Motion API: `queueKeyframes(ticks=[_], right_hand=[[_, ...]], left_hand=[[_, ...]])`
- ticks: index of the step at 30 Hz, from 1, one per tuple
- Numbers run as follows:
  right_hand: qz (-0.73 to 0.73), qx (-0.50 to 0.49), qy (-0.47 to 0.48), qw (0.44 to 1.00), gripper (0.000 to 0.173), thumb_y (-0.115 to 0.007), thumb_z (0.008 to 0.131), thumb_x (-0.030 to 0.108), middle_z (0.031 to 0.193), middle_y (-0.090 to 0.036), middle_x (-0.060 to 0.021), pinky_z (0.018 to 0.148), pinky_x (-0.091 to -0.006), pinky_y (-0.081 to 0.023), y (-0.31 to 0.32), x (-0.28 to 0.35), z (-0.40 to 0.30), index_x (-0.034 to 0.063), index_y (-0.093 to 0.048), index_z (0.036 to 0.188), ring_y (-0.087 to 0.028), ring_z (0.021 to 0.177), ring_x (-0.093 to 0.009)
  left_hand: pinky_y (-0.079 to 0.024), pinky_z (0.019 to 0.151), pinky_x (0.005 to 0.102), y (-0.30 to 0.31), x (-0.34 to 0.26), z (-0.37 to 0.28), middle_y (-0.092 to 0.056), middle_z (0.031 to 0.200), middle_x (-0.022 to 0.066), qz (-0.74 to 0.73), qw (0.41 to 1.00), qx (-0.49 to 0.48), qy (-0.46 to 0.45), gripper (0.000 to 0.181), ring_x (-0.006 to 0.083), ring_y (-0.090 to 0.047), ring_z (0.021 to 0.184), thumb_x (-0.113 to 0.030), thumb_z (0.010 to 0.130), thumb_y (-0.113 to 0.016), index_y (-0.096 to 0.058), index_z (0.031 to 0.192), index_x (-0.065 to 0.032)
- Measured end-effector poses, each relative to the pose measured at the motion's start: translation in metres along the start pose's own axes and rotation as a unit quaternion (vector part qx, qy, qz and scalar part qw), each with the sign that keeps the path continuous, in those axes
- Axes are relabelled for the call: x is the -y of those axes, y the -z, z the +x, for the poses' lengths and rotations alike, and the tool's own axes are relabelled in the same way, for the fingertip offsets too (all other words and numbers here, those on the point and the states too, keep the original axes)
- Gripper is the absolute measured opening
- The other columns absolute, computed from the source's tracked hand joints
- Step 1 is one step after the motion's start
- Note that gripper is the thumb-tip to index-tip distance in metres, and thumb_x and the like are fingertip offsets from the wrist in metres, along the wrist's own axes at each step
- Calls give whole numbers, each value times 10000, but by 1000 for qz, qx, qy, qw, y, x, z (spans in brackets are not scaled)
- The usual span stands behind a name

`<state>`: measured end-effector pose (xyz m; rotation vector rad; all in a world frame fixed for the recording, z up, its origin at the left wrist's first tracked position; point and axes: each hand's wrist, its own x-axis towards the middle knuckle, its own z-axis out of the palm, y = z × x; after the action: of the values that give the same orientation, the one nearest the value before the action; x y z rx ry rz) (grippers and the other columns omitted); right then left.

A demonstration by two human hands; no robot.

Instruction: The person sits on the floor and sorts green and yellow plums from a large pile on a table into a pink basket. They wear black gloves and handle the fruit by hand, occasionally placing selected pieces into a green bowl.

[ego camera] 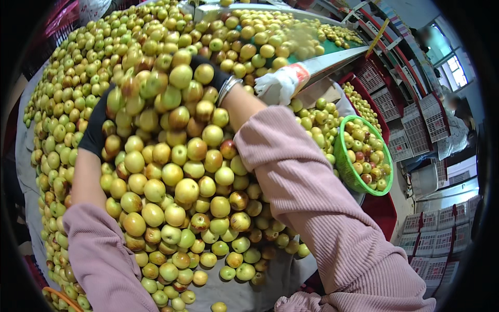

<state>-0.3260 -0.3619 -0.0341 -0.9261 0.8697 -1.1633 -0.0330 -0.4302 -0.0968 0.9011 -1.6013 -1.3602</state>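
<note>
A large heap of green, yellow and reddish-brown jujube fruits (186, 190) spreads over a grey cloth (234, 292). Both hands wear black gloves and are pushed into the upper part of the heap. My left hand (97, 123) lies along the left side of a mound of fruit, its fingers hidden. My right hand (212, 74) is behind the same mound at its upper right, partly covered by fruits, with a metal bangle (229, 87) at the wrist. Some fruits between the hands look blurred. Whether the fingers close on any fruit is hidden.
A green plastic basket (343, 171) of fruit stands at the right. A metal-edged chute (331, 62) with a green surface holds more fruit at the upper right, its end wrapped in white plastic. Stacked crates (436, 241) line the right side. People are at the far right and upper left.
</note>
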Motion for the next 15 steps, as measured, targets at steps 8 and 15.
queueKeyframes(ticks=[8,15], right_hand=[[-96,24,-4,995,487,-540,926,386,1248,-563,-87,981,-303,-407,-55,-5,-59,50,-525,1279,-536,1117,-170],[-232,79,19,969,518,-542,926,393,1298,-537,-88,1016,-298,-365,-73,-4,-125,37,-515,1301,-503,1160,-171]], left_hand=[[-387,993,306,-32,-43,-71,-538,1267,83,-137,981,2,140,426,191,-500,1162,-266,932,-484,-496,1281,-21],[-431,942,300,-67,-93,-138,-602,1189,66,-216,952,-26,217,422,180,-550,1095,-298,902,-530,-582,1208,-13]])
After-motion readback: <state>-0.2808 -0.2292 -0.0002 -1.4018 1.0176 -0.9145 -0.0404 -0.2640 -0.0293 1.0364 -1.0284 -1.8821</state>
